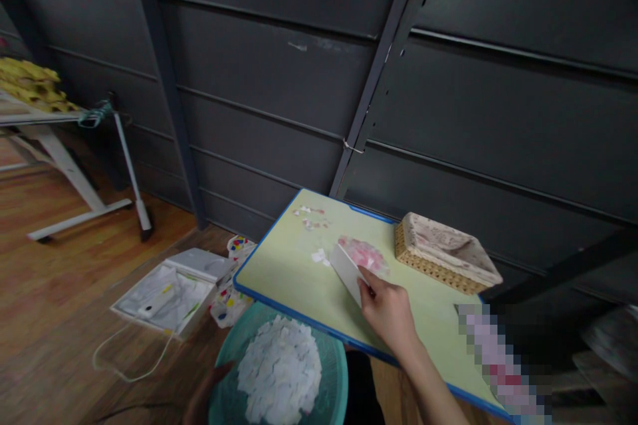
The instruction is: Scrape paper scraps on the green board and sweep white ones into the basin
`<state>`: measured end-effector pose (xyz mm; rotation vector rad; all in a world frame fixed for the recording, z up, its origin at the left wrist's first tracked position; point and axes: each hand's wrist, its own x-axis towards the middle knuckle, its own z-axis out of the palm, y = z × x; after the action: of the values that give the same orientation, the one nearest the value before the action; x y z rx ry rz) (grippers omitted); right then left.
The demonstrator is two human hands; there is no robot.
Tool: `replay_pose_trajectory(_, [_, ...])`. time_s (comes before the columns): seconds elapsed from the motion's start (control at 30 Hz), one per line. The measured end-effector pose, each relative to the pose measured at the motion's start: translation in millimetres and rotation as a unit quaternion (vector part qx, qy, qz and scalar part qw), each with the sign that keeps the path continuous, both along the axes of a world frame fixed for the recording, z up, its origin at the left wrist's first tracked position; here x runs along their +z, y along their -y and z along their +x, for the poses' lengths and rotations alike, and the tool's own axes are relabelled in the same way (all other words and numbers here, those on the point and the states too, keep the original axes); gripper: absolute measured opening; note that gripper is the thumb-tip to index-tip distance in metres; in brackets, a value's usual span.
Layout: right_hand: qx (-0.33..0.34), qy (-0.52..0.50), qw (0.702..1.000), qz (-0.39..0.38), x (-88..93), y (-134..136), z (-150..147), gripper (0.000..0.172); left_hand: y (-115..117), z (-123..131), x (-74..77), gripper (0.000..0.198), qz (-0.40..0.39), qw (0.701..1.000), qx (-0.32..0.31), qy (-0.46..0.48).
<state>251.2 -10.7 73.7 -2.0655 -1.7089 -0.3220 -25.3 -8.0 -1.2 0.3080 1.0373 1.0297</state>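
My right hand (389, 309) is closed on a flat white card (349, 271), held on edge against the pale yellow tabletop (294, 272). Right beside the card lies a pile of pink and whitish flakes (363, 254). Small white scraps (319, 256) rest just left of it. Below the table's front edge is a teal plastic basket (340, 372) with a heap of whitish, paper-like flakes (282, 368) inside. At the basket's left rim my left hand (216, 378) grips it, dark and partly hidden, with fingers over the edge.
A lined wicker basket (448, 255) stands at the table's back right. More scraps (312, 216) lie at the far left corner. On the floor at left are an open white box (164, 299) with a cord and a patterned plastic bag (232, 299). A dark panelled wall (269, 80) rises behind.
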Motion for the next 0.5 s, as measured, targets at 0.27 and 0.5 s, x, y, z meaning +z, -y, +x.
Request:
replay_pose_trajectory(0.27, [0.029, -0.076, 0.996, 0.041, -5.0, 4, 2, 0.035, -6, -8, -15.1, 0.023, -0.049, 0.999, -0.011, -0.014])
replay_pose_trajectory(0.5, [0.081, -0.08, 0.993, 0.008, -10.8, -13, -5, 0.035, -9, -11, -13.8, 0.005, -0.063, 0.998, -0.017, -0.025])
